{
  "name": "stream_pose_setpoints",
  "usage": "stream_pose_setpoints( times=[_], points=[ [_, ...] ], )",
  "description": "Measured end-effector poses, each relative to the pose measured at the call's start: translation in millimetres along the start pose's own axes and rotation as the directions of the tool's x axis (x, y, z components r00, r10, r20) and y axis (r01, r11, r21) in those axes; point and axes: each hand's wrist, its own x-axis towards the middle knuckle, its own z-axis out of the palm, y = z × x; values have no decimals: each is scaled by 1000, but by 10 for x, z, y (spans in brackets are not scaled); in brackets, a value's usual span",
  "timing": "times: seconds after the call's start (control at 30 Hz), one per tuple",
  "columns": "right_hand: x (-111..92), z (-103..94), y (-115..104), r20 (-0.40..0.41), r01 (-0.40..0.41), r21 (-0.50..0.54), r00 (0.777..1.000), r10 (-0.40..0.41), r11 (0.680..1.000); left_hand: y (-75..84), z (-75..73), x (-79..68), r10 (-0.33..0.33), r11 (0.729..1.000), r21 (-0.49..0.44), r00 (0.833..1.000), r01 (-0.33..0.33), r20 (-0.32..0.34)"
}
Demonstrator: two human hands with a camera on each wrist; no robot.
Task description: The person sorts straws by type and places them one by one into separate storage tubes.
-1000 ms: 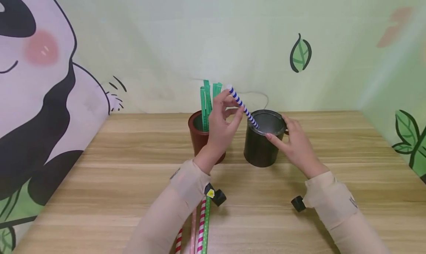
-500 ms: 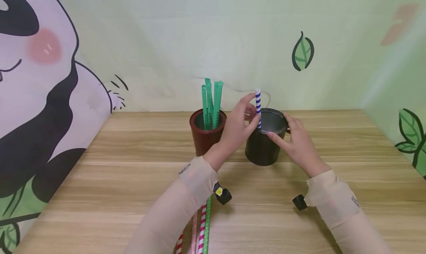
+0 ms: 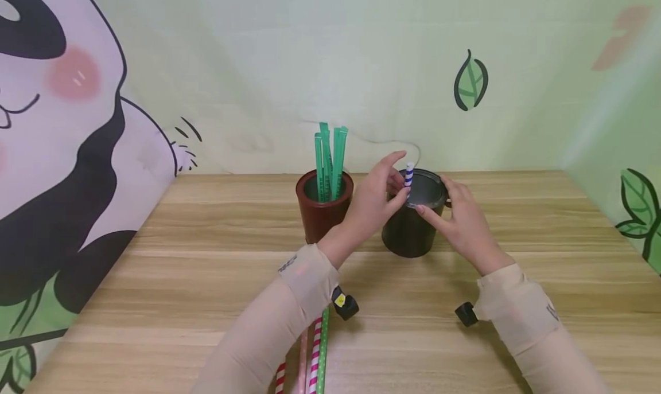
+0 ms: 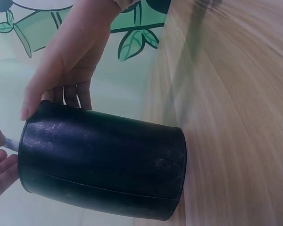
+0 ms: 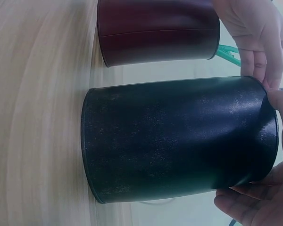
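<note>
My left hand [image 3: 368,203] pinches a blue-and-white striped paper straw [image 3: 409,177] between thumb and fingers, its index finger lifted off. Most of the straw is hidden inside the black cylindrical holder [image 3: 408,233]; only a short top length shows above the rim. The right hand [image 3: 467,225] grips that holder at its right side, thumb on the near rim. In the left wrist view, a bit of the straw [image 4: 11,144] shows at the mouth of the holder [image 4: 101,155]. Upright on the table, the holder [image 5: 179,141] also fills the right wrist view.
Left of the black holder stands a dark red one [image 3: 320,216] with several green paper-wrapped sticks [image 3: 326,167] in it. Several patterned straws [image 3: 316,359] lie on the wooden table [image 3: 413,331] near its front, partly under the left forearm. A panda-print wall rises behind.
The left hand has moved right, turning the striped straw from slanted to upright over the black holder. The straw has since sunk lower into it. The right hand stays at the rim.
</note>
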Motion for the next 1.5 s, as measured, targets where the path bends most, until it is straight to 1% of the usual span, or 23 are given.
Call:
stream_pose_setpoints(
  times=[0.1, 0.2, 0.33, 0.47, 0.6, 0.73, 0.83, 0.9, 0.97, 1.07, 1.3, 1.4, 1.5],
  points=[
    [2, 8, 7, -5, 1, 0, 1000, -1, 1000, 17, -32, -7, 2, 1000, -7, 1000, -2, 2],
    [2, 11, 11, -6, -1, -5, 1000, 1, 1000, 50, -93, -17, 12, 999, -33, 1000, -12, -14],
    [4, 13, 14, -15, 6, 0, 1000, -6, 1000, 111, -230, -40, 45, 997, -53, 998, -48, -41],
    [5, 20, 17, -22, 15, 15, 1000, -15, 1000, 169, -398, -98, 70, 995, -68, 996, -74, -55],
    [5, 32, 26, -26, 23, 20, 999, -22, 1000, 191, -563, -207, 86, 995, -50, 995, -89, -58],
    [5, 27, 25, -15, 17, 16, 1000, -17, 1000, 157, -706, -357, 124, 992, -15, 991, -124, -47],
    [7, 21, 23, -10, 11, 15, 1000, -11, 1000, 117, -791, -491, 141, 990, 9, 990, -141, 4],
    [8, 20, 25, -16, 13, 18, 1000, -12, 1000, 94, -836, -589, 130, 991, 28, 990, -131, 48],
    [12, 23, 28, -24, 19, 25, 1000, -18, 1000, 79, -882, -689, 100, 993, 47, 991, -105, 93],
    [15, 26, 38, -34, 24, 29, 999, -23, 999, 52, -932, -830, 53, 996, 67, 989, -63, 138],
    [9, 28, 57, -23, 6, 4, 1000, -6, 1000, -29, -1020, -1157, 16, 992, 118, 975, -43, 222],
    [11, 25, 50, -21, 6, 3, 1000, -6, 1000, -65, -1055, -1309, -45, 991, 133, 968, 11, 249],
    [17, 22, 44, -15, 1, 2, 1000, -1, 1000, -100, -1081, -1444, -109, 985, 157, 960, 70, 258]
  ],
)
